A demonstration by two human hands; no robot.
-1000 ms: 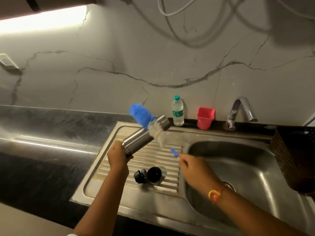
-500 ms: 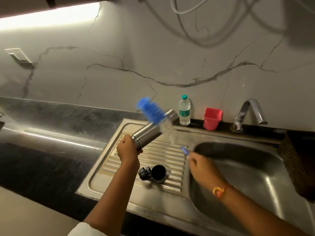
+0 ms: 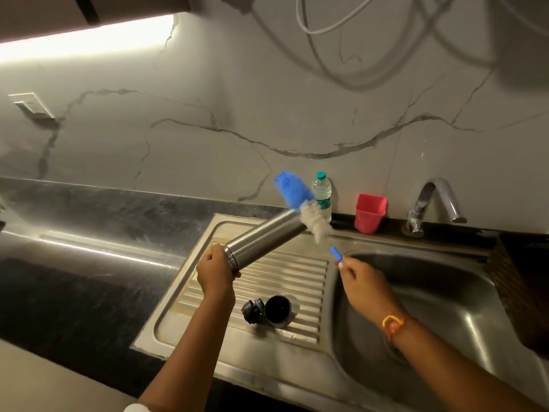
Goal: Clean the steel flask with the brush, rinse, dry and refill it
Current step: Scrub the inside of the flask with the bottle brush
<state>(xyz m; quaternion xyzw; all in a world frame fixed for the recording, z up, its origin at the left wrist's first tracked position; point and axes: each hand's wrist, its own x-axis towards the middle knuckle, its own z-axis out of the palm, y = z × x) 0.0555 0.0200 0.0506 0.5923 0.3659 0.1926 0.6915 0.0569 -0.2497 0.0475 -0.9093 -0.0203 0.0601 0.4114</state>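
My left hand (image 3: pixel 214 270) grips the base of the steel flask (image 3: pixel 263 238), which lies tilted over the draining board with its open mouth pointing up and to the right. My right hand (image 3: pixel 361 281) holds the blue handle end of the bottle brush (image 3: pixel 300 200). The brush's blue and white bristle head is blurred just outside the flask's mouth. The flask's black stopper (image 3: pixel 252 310) and its cup lid (image 3: pixel 278 310) lie on the draining board below the flask.
The sink basin (image 3: pixel 445 295) is on the right, with a tap (image 3: pixel 432 203) behind it. A plastic water bottle (image 3: pixel 322 193) and a red cup (image 3: pixel 370 212) stand at the wall. A dark basket (image 3: pixel 523 281) sits at the far right. Black counter (image 3: pixel 89 263) stretches left.
The brush head has moved from across the flask's side to just outside its mouth. The flask stays tilted in my left hand, and the camera view has shifted.
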